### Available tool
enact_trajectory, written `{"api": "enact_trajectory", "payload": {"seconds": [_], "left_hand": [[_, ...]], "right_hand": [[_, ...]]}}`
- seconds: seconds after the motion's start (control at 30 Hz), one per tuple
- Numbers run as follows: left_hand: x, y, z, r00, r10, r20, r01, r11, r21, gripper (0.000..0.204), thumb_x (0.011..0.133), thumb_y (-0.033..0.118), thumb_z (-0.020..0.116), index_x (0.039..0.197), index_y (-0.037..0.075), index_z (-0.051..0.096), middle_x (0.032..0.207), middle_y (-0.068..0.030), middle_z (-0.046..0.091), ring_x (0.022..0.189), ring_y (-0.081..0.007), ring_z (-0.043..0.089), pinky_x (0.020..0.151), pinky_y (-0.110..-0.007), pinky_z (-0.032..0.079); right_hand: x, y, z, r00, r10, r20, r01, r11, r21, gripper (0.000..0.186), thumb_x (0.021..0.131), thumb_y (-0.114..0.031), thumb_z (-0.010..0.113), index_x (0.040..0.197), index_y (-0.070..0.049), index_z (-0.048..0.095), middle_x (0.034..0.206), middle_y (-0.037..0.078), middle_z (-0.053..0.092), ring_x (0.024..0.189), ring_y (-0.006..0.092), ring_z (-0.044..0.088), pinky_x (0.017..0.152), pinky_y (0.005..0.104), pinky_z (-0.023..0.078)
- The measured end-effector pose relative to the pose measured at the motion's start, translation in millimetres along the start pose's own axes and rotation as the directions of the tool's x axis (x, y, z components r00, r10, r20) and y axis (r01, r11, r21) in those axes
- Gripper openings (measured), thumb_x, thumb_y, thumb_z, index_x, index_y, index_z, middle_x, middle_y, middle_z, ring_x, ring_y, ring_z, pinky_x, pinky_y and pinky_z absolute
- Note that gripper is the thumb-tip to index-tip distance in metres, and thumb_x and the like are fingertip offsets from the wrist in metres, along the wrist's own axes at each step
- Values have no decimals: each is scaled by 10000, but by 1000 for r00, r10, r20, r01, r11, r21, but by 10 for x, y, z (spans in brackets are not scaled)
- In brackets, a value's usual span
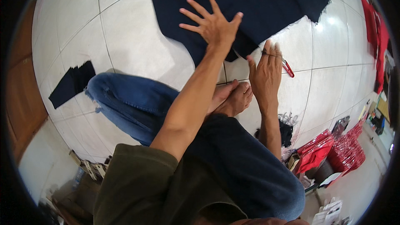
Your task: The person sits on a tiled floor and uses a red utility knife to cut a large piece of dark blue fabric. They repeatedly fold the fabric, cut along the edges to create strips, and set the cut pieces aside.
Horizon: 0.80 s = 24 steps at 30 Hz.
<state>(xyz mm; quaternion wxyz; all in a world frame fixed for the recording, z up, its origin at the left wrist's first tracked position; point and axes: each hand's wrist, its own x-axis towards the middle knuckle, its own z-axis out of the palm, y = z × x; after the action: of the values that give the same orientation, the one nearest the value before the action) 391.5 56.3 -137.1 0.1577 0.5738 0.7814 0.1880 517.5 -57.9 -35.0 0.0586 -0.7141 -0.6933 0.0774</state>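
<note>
A large dark navy cloth (258, 4) is spread on the tiled floor at the far middle, its right edge frayed. My left hand (214, 27) presses flat on it, fingers spread wide. Just right of the cloth's near corner is my right hand (266, 68), fingers stretched out and thumb close to the fabric edge. A dark band crosses its fingers. Beside those fingers shows a small red-handled cutting tool (288, 69), partly hidden by the hand; whether it touches the hand I cannot tell.
White floor tiles (129, 29) surround my crossed legs and bare feet (235, 100). A navy scrap (73, 84) lies left of my knee. Dark scraps and threads (286, 131) are near my right forearm. Red wrapped packs (314, 150) stand at the right; red cloth (380, 46) hangs farther off.
</note>
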Motion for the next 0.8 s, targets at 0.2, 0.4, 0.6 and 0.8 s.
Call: {"api": "enact_trajectory", "payload": {"seconds": [0.2, 0.4, 0.6, 0.8], "left_hand": [[130, -405, -143, 998, 59, -20, -56, 989, 139, 967, 918, 686, 584, 1650, 146, 255, 1640, -408, -65, 1453, -678, -166, 1001, -881, -92], [-147, -424, -389, 995, -57, 86, 45, 991, 125, 965, 919, 607, 628, 1642, 94, 246, 1635, -415, -75, 1470, -666, -135, 1044, -862, -28], [134, -160, -581, 973, -188, 135, 190, 982, -7, 1111, 837, 820, 567, 1617, 75, 302, 1641, -404, -64, 1472, -672, -92, 1055, -863, 17], [339, -313, -237, 999, -3, 46, -4, 989, 146, 1024, 903, 786, 498, 1648, 131, 244, 1644, -396, -82, 1441, -701, -143, 993, -903, -37]], "right_hand": [[-776, 377, -428, 986, 60, 159, -44, 994, -105, 412, 938, -405, 717, 714, -65, 652, 535, 149, 614, 453, 355, 625, 476, 445, 498], [-1441, 651, -432, 746, 308, 591, -190, 948, -255, 568, 1028, -445, 555, 703, -5, 710, 614, 212, 655, 628, 431, 678, 619, 521, 531], [-419, -496, -200, 830, -137, 540, -483, 307, 820, 615, 1068, -465, 490, 821, 48, 719, 758, 210, 709, 759, 332, 709, 828, 437, 531], [-92, -324, 83, 988, -64, 140, 62, 998, 17, 388, 964, -362, 676, 878, 16, 696, 814, 197, 720, 791, 371, 715, 771, 467, 551]]}}
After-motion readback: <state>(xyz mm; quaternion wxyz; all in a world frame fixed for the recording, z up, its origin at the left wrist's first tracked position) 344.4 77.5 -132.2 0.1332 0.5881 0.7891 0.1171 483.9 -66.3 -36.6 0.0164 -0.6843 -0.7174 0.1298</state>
